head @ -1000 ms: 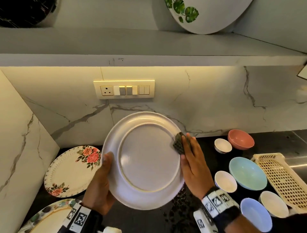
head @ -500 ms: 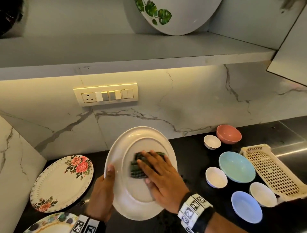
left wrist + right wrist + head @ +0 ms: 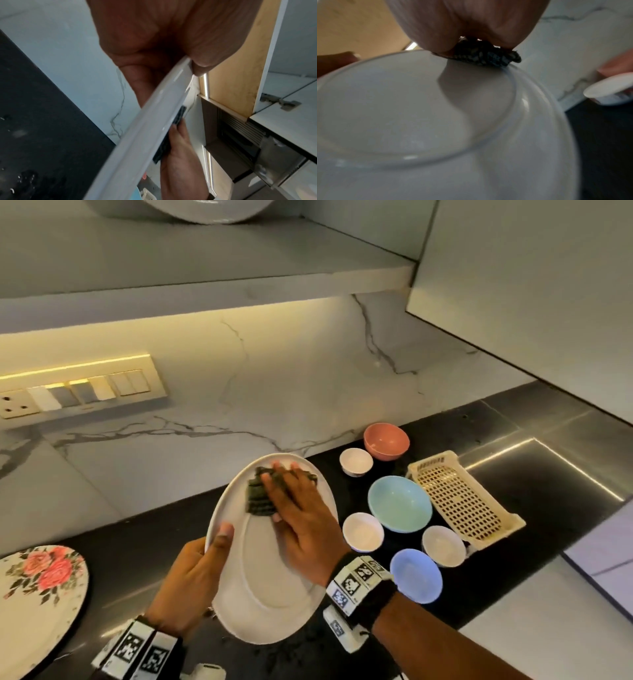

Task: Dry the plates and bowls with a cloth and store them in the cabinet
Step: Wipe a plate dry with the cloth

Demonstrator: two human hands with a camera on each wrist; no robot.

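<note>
A plain white plate (image 3: 263,587) is held tilted above the black counter, underside towards me. My left hand (image 3: 191,580) grips its left rim (image 3: 154,117), thumb over the edge and fingers behind. My right hand (image 3: 298,508) lies flat on the plate's upper part and presses a dark folded cloth (image 3: 258,498) against it with straight fingers. In the right wrist view the cloth (image 3: 488,55) sits under the fingers at the plate's foot ring (image 3: 505,121).
On the counter to the right stand a pink bowl (image 3: 386,441), a teal bowl (image 3: 400,503), a blue bowl (image 3: 416,575), three small white bowls (image 3: 362,531) and a cream slotted rack (image 3: 462,499). A rose-patterned plate (image 3: 37,604) leans at the left. An open cabinet shelf (image 3: 205,268) is overhead.
My right hand has slid the cloth from the plate's right rim across its middle to the upper part. The plate has tilted further and the view has swung right.
</note>
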